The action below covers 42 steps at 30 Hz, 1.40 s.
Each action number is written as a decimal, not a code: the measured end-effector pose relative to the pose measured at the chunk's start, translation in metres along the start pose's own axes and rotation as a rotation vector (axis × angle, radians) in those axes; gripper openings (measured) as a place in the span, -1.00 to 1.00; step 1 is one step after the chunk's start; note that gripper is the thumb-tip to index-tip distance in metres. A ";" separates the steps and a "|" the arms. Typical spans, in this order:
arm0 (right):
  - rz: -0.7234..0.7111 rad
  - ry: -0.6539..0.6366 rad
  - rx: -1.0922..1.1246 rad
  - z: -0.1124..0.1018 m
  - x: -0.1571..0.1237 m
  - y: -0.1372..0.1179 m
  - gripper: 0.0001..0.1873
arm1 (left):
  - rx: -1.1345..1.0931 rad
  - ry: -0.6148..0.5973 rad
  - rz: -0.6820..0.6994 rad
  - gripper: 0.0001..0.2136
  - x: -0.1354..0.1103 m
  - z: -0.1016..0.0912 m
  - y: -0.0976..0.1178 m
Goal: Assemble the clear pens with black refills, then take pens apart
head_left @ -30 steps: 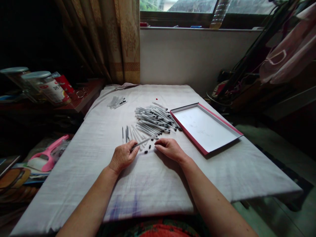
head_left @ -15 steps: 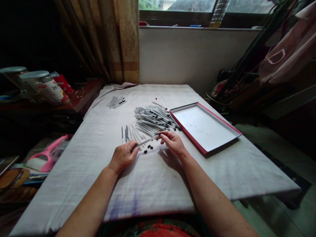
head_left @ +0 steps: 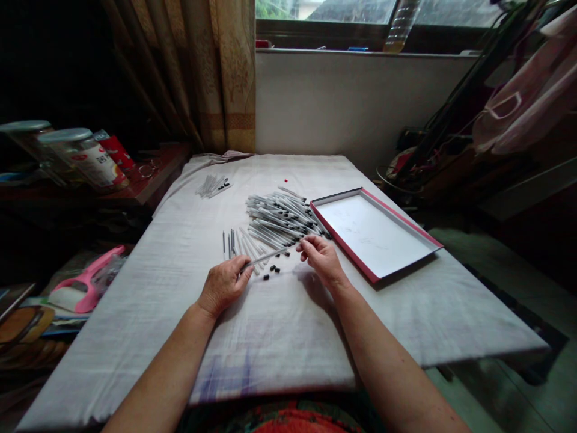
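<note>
My left hand rests on the cloth-covered table and pinches one end of a thin grey pen tube that points up and to the right. My right hand hovers at the near edge of a big pile of grey pens with black tips, fingers curled together near the tube's far end; what they hold I cannot make out. A few small black caps lie loose between my hands. Several thin refills lie just beyond my left hand.
A shallow white tray with a red rim lies to the right of the pile. A small bundle of pens sits at the far left of the table. Jars stand on a low shelf at left; a pink tool lies below.
My right hand has lifted off the cloth and moved up and right, from beside the black caps to the near edge of the pen pile. My left hand and its tube stayed put.
</note>
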State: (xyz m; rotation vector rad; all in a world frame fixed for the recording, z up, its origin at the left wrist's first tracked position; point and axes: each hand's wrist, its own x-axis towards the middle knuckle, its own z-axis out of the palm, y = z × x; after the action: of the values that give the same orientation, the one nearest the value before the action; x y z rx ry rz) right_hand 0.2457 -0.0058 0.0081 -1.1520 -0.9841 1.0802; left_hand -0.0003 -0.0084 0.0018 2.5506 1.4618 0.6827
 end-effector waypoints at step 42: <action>0.157 -0.164 0.217 0.041 -0.018 0.011 -0.48 | 0.047 -0.030 0.042 -0.65 -0.003 0.008 0.018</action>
State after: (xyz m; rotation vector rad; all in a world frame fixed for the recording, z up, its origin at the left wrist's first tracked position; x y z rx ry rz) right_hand 0.2011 -0.0141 0.0026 -0.9862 -0.8875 1.3905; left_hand 0.0164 -0.0194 -0.0005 2.6223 1.4357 0.6199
